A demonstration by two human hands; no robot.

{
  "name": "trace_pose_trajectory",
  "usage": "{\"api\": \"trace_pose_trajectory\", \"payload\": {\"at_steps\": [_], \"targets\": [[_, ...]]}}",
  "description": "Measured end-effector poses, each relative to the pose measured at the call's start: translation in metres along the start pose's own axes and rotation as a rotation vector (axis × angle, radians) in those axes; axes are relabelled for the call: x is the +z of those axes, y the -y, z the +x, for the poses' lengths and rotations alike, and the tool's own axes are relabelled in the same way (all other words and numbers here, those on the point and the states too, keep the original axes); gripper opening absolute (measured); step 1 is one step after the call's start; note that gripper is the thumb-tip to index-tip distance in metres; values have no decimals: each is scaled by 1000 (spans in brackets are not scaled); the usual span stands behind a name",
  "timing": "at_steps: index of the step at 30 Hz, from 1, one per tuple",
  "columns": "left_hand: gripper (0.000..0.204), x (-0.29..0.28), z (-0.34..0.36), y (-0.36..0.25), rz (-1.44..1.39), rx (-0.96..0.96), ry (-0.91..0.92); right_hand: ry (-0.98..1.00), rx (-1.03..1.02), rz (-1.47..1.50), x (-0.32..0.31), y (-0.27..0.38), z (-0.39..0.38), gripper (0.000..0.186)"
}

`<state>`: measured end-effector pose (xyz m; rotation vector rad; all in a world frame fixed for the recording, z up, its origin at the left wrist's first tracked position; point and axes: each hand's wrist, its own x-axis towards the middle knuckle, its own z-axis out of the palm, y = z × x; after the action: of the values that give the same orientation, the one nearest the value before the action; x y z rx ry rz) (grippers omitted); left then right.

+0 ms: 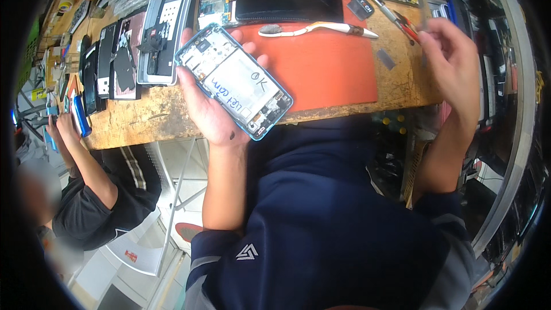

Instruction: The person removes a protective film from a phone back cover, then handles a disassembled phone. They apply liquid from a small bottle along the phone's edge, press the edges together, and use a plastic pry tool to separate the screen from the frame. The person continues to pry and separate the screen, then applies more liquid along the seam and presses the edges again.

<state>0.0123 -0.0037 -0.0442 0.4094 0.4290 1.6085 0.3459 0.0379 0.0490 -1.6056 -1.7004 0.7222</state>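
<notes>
So the left hand (209, 109) is cradling an opened-up phone with a light blue frame (234, 80), back cover off, insides facing up. It's lying diagonally across the palm, the fingers (187, 37) wrapping around its far long edge and the thumb side supporting the near edge, so the grip is fully closed on it. The phone is hovering just over the front edge of the wooden bench (138, 117), partly overlapping the orange work mat (327, 69).

The right hand (453, 60) is hanging up at the right end of the bench, well apart from the phone. Its fingers (427, 43) are curling loosely near some red-handled tools (408, 27); it's blurry there, so I can't tell whether they're pinching anything.

Lying on the mat past the phone: a white toothbrush (313, 28), and behind that a black phone lying face up (290, 0). A row of other stripped phones and a grey tray (166, 28) is sitting to the left. Another person in a black shirt (94, 195) is sitting at the left end of the bench.
</notes>
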Motion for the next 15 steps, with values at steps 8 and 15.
{"api": "trace_pose_trajectory", "payload": {"at_steps": [8,15], "targets": [[71,25,5,3,305,-12,-180,154,-516,264,100,-1,-52,20],[73,28,5,5,472,28,-211,121,-757,379,130,7,-55,11]]}}
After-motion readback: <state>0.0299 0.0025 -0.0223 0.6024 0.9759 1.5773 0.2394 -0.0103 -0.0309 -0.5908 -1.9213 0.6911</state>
